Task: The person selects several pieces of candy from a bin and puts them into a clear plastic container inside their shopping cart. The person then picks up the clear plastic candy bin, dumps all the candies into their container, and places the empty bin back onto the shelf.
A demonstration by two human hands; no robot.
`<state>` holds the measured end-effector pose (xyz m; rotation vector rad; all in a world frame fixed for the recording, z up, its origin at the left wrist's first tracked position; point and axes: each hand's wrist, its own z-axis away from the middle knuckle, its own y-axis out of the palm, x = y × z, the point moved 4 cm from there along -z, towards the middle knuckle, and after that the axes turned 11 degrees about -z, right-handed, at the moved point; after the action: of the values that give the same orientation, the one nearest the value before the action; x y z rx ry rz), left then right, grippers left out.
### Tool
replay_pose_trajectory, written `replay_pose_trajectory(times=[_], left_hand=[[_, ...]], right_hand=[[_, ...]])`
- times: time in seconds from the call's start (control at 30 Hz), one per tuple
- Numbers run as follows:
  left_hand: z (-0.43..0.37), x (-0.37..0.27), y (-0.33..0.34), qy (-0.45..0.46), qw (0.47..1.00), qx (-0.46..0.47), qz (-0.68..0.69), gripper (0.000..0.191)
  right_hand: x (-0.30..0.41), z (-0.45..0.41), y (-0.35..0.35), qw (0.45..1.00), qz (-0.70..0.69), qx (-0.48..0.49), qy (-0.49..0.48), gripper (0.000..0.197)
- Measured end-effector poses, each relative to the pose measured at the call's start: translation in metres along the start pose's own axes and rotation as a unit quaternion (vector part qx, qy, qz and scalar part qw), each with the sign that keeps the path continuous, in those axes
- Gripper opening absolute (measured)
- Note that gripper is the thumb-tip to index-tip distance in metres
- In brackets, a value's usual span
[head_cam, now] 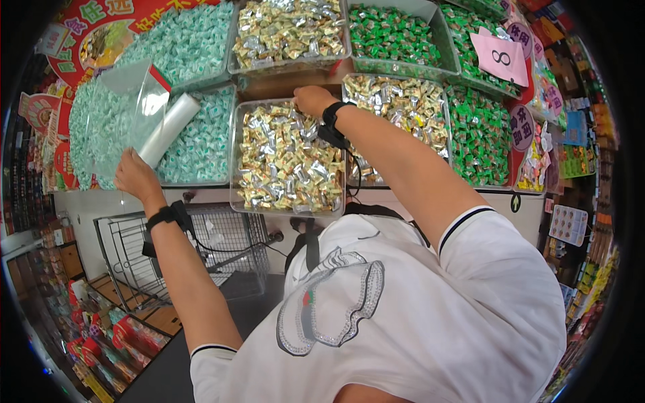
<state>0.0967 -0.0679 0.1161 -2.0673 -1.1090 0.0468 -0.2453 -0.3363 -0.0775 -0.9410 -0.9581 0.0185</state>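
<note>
My left hand [137,176] grips the near edge of a clear plastic panel or empty container [128,108], tilted over teal-wrapped candies [201,136]. Beside it, a roll of clear plastic bags [171,128] lies on those candies. At the far rim of a clear plastic bin [237,194], my right hand [315,101] has its fingers curled on the edge. Gold- and silver-wrapped candies [292,156] fill this bin, whose near end juts past the display's front edge. Behind it a brown gap [282,86] shows in the display. Each wrist wears a black strap with a cabled device.
More bins stand around, with gold candies [289,27] behind and green-wrapped candies [478,136] to the right. A pink number card [500,58] stands at the back right. Below my left arm is a wire shopping cart [227,237]. Packaged goods [121,337] line shelves at lower left.
</note>
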Motion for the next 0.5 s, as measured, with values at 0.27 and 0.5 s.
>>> replay_pose_trajectory(times=[0.27, 0.5], left_hand=[[-0.032, 0.005, 0.043, -0.046, 0.996, 0.078, -0.027, 0.026], [-0.011, 0.082, 0.078, -0.091, 0.991, 0.086, -0.041, 0.042]], right_hand=[[-0.035, -0.02, 0.0, 0.994, 0.087, 0.026, -0.063, 0.032], [-0.001, -0.017, 0.01, 0.998, 0.033, 0.048, -0.019, 0.034]])
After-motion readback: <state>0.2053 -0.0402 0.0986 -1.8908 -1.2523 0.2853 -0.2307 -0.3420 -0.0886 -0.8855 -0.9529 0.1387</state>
